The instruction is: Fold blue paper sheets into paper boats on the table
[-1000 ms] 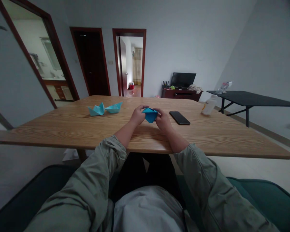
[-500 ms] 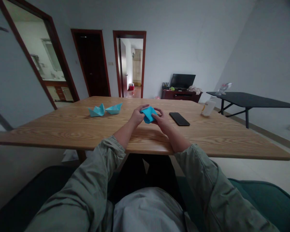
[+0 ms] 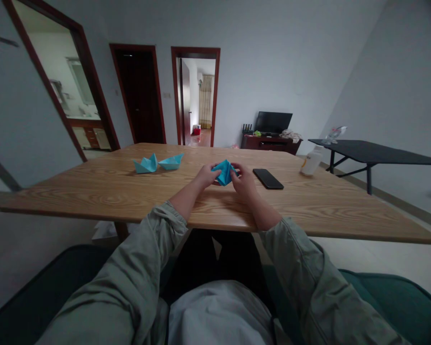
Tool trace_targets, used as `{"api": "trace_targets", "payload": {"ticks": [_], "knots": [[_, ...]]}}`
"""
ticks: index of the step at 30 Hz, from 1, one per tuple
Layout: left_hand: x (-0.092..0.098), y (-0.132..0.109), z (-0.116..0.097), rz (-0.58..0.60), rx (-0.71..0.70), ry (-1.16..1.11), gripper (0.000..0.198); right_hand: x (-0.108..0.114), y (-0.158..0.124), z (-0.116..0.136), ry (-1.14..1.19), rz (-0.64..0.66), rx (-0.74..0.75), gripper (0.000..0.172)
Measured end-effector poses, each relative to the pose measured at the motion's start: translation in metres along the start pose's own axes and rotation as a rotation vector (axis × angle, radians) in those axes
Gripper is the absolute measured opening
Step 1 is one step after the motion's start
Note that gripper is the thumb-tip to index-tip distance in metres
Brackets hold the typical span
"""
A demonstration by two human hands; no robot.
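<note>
Room with grey-white walls [image 3: 290,62]. 10 o'clock: wide doorway [image 3: 59,72] to a lit room. 11 o'clock: dark wooden door [image 3: 138,96]. 12 o'clock: open doorway [image 3: 196,96], beige curtain [image 3: 205,101] beyond. 1 o'clock: low maroon cabinet [image 3: 271,146], flat-screen monitor [image 3: 274,121]. 2 o'clock: black table [image 3: 362,149]. Pale tiled floor [image 3: 380,244].

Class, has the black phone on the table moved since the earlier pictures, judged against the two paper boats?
No: the phone keeps its place relative to the paper boats.

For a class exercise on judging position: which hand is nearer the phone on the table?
Right. The right hand is just beside the phone, not touching it. The left hand is farther away, on the other side of the folded blue paper.
</note>
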State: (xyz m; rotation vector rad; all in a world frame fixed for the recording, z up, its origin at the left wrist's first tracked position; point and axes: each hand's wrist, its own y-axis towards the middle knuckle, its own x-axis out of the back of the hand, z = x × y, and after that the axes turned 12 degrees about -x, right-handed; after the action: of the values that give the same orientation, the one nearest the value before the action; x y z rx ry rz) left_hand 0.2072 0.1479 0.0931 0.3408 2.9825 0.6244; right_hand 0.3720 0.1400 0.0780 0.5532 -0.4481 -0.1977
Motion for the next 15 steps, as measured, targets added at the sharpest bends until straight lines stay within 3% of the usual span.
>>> {"api": "trace_targets", "payload": {"ticks": [3, 7, 11, 15], "knots": [[-0.003, 0.004, 0.007, -0.085, -0.057, 0.053, 0.040, 0.000, -0.007, 0.007, -0.183, 0.041, 0.148, 0.045], [-0.005, 0.006, 0.009, -0.109, -0.054, 0.066, 0.033, -0.005, -0.012, 0.006, -0.271, 0.177, 0.167, 0.067], [-0.007, 0.003, 0.005, -0.001, 0.006, -0.052, 0.041, -0.008, -0.009, 0.000, -0.182, 0.234, 0.129, 0.073], [-0.009, -0.001, 0.005, 0.131, -0.044, -0.108, 0.050, -0.010, -0.008, -0.003, -0.037, 0.275, 0.054, 0.073]]}}
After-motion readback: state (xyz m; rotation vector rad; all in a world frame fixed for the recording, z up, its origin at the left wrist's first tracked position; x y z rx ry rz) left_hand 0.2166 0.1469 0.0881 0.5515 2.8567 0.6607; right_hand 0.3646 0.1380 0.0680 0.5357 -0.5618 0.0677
